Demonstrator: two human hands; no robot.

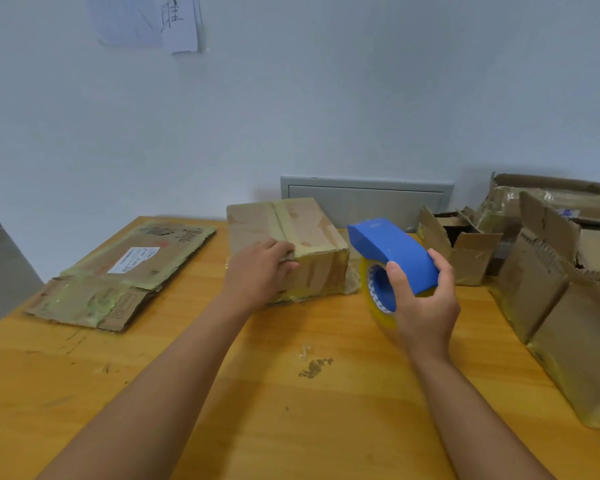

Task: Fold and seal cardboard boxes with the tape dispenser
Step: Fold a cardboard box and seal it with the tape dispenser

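Left hand (257,271) was down on the near edge of the closed cardboard box (291,247) at mid-table, fingers curled over the corner by the tape seam; whether they pinched the loose tape end there was hard to tell. Right hand (426,299) gripped the blue tape dispenser (392,251), thumb across the roll's core, fingers wrapped behind, held above the wooden table (291,410) just right of the box. The hand hid the roll's lower half. A flattened carton (125,271) lay left; the pile of opened cartons (551,271) ran off the right edge.
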